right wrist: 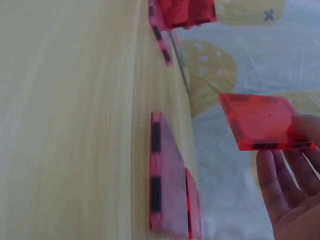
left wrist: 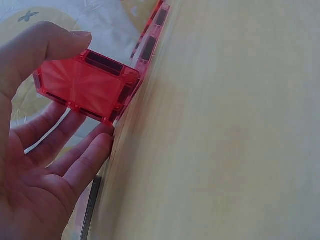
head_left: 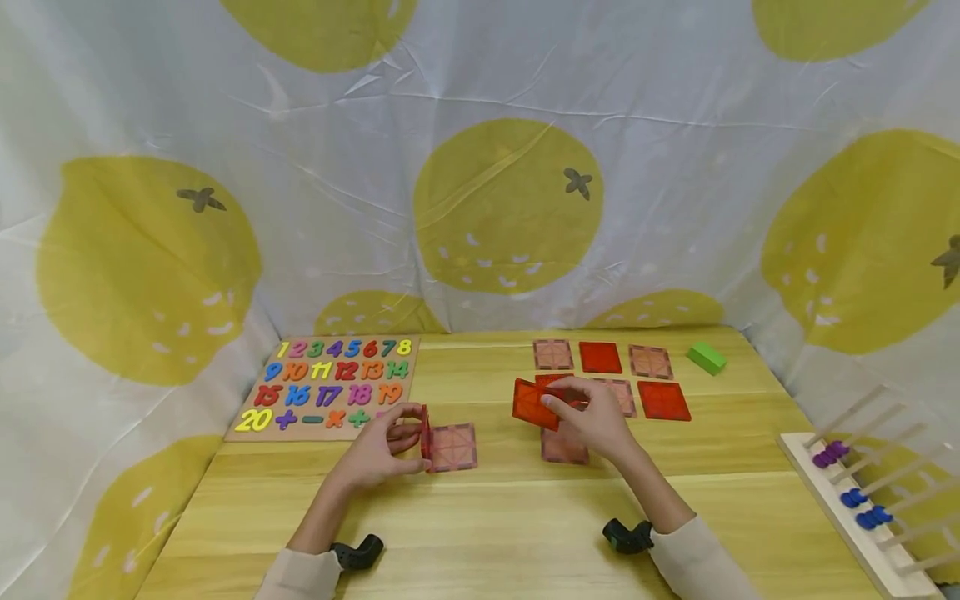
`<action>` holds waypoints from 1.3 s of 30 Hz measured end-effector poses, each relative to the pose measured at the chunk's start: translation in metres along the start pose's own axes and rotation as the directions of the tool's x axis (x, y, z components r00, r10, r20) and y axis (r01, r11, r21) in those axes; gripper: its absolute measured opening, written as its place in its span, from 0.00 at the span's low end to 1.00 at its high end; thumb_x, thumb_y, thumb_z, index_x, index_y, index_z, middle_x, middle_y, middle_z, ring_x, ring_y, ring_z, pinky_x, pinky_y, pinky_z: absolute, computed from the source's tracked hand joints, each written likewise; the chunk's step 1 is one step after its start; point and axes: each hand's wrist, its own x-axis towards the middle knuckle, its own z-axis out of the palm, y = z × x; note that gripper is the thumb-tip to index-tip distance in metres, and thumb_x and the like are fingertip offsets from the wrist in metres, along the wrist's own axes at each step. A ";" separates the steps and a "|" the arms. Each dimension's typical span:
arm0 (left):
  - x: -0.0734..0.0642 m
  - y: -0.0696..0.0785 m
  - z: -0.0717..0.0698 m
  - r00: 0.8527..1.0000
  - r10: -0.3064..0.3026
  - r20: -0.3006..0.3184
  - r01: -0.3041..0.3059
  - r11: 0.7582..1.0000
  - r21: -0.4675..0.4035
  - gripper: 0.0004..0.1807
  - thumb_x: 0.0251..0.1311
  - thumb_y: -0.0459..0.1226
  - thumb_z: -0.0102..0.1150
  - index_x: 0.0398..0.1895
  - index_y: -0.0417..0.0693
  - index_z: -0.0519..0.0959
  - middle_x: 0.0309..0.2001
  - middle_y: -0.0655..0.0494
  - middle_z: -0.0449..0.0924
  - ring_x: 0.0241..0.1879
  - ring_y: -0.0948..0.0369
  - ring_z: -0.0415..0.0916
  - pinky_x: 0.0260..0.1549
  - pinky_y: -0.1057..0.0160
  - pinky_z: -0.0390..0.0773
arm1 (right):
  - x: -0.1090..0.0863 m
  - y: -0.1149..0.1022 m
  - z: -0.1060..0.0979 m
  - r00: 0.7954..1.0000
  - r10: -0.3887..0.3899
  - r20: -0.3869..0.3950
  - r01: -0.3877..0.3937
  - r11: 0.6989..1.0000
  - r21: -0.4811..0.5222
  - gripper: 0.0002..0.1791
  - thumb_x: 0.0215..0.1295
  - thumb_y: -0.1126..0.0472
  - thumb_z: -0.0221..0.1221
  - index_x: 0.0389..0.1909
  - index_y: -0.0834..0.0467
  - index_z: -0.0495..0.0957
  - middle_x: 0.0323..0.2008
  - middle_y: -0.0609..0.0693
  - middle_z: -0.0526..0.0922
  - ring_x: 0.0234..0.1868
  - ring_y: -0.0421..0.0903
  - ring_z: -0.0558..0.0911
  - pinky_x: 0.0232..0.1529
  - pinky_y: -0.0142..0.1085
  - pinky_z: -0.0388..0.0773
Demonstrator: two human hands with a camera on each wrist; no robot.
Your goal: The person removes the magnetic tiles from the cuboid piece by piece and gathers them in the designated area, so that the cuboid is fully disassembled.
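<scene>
My left hand [head_left: 378, 450] holds a red translucent magnetic tile [head_left: 426, 438] on its edge, thumb on one side and fingers on the other. That upright tile stands along the left side of a pink-looking tile [head_left: 456, 447] lying flat on the table. In the left wrist view, the fingertips are right at the lower edge of the held tile [left wrist: 80, 85]. Another red magnetic tile [head_left: 529, 403] is pinched between the thumb and fingers of my right hand [head_left: 603, 421], tilted and raised over the table. Below it, a flat tile [head_left: 564, 447] is partly covered by that hand.
More square tiles lie in rows at the back right, including a red one [head_left: 663, 401] and a pale one [head_left: 650, 362]. A green block [head_left: 707, 357] sits beyond them. The number board [head_left: 330, 387] lies back left; a wooden bead rack [head_left: 847, 508] stands right.
</scene>
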 end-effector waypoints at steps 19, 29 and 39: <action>0.000 0.000 0.003 1.000 -0.021 0.006 0.021 1.000 -0.016 0.46 0.49 0.33 0.79 0.72 0.48 0.67 0.71 0.43 0.67 0.69 0.43 0.73 0.62 0.61 0.78 | -0.039 0.045 -0.077 0.994 0.096 -0.050 -0.100 0.992 -0.076 0.19 0.72 0.51 0.64 0.57 0.58 0.84 0.46 0.58 0.88 0.36 0.40 0.87 0.37 0.39 0.88; 0.002 0.000 -0.003 1.000 -0.007 0.016 0.008 0.999 -0.031 0.46 0.50 0.31 0.79 0.73 0.43 0.65 0.71 0.38 0.66 0.70 0.40 0.70 0.64 0.59 0.76 | -0.044 0.058 -0.092 0.985 0.164 -0.048 -0.168 0.981 -0.098 0.19 0.70 0.50 0.66 0.54 0.58 0.85 0.42 0.56 0.89 0.37 0.39 0.86 0.38 0.31 0.85; 0.000 0.001 -0.002 0.999 -0.037 0.006 0.037 0.999 -0.032 0.46 0.49 0.33 0.80 0.72 0.48 0.67 0.71 0.42 0.67 0.70 0.42 0.71 0.63 0.61 0.77 | -0.052 0.066 -0.099 0.960 0.279 0.019 -0.277 0.958 -0.075 0.23 0.69 0.48 0.67 0.56 0.59 0.83 0.42 0.55 0.89 0.36 0.44 0.84 0.34 0.31 0.83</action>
